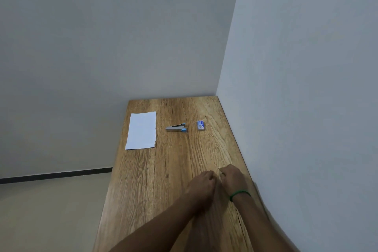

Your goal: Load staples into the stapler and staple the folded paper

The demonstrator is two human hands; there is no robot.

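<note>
A small silver stapler (176, 127) with blue ends lies on its side near the far middle of the wooden table (155, 180). To its right sits a small blue-and-white staple box (200, 125). A white sheet of paper (141, 130) lies flat at the far left of the table. My left hand (201, 185) and my right hand (233, 178) rest side by side on the table's near right part, both curled into loose fists with nothing in them. A green band circles my right wrist. Both hands are well short of the stapler.
The table stands in a room corner, with a grey wall behind it and a wall (306, 108) along its right edge. Its left edge drops off to a pale floor (51, 210).
</note>
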